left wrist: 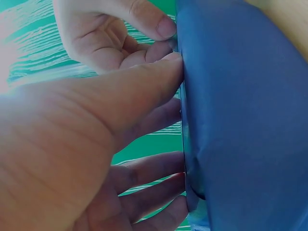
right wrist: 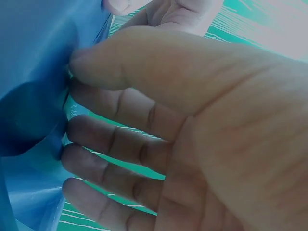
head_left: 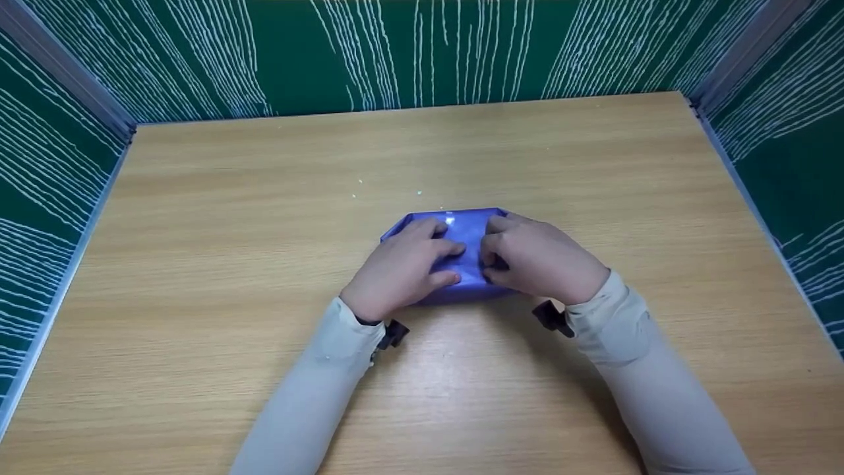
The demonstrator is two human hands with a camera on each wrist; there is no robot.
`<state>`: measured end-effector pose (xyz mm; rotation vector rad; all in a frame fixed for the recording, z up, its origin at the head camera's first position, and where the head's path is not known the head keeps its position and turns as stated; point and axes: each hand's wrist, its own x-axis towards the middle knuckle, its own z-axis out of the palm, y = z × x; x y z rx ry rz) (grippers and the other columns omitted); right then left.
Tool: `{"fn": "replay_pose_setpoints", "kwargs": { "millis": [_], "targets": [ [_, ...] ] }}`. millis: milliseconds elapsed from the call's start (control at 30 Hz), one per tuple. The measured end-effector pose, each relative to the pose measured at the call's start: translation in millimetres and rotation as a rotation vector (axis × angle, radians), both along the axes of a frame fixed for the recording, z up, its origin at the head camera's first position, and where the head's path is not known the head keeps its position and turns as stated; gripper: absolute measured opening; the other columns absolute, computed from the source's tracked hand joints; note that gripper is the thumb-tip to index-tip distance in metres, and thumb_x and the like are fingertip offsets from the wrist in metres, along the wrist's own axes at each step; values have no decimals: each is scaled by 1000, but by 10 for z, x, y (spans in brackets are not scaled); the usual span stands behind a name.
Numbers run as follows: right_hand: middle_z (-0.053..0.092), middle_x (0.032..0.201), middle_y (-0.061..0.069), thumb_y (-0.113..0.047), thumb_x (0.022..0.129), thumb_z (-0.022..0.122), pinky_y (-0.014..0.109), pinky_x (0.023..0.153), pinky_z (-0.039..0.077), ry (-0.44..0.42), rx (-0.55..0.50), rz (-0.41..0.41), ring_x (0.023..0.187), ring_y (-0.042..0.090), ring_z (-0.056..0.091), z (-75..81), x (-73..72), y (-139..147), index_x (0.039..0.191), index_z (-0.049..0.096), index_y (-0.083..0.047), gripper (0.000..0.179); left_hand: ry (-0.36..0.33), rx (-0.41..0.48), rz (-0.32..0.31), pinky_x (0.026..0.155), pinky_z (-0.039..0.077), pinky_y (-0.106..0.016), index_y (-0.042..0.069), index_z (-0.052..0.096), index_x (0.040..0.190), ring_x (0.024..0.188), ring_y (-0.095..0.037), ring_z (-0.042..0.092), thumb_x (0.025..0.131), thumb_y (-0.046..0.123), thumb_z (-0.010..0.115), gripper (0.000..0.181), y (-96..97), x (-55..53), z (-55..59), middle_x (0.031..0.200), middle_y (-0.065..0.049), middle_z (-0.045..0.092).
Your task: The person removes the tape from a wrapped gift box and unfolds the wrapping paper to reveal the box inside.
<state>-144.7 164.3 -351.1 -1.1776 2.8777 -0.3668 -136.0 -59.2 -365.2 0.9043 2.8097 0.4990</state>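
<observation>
Paper: your folded blue paper point(head_left: 461, 254) lies at the middle of the frame on the wooden counter point(head_left: 198, 264), a little below centre, its far edge showing above your knuckles.
Left hand: your left hand point(head_left: 402, 270) sits on the paper's left half; the wrist view shows the thumb point(left wrist: 144, 86) and fingers pinching its edge.
Right hand: your right hand point(head_left: 537, 260) covers the right half, fingers curled, thumb point(right wrist: 125, 62) and fingertips nipping the edge.
Grip: both closed on the paper, hands almost touching.
Surroundings: green walls point(head_left: 395, 53) with white streaks fill the top and sides.
</observation>
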Motion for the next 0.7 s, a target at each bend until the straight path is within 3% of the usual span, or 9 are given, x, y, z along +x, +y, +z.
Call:
{"fn": "replay_pose_setpoints", "kwargs": {
  "millis": [200, 700],
  "targets": [
    [56, 81, 3, -4, 82, 81, 35, 65, 49, 9, 14, -6, 71, 20, 53, 9, 0, 3, 76, 67, -10, 16, 12, 18, -4, 118, 36, -41, 18, 70, 136, 143, -25, 44, 99, 42, 69, 44, -9, -3, -20, 151, -11, 53],
    [58, 71, 1, -3, 93, 70, 31, 59, 45, -88, -19, -79, 61, 17, 52, 44, -64, 23, 83, 66, -7, 11, 9, 27, -3, 118, 36, -42, 18, 70, 135, 144, -26, 43, 100, 42, 68, 43, -20, -3, -33, 152, -12, 52]
  ]
}}
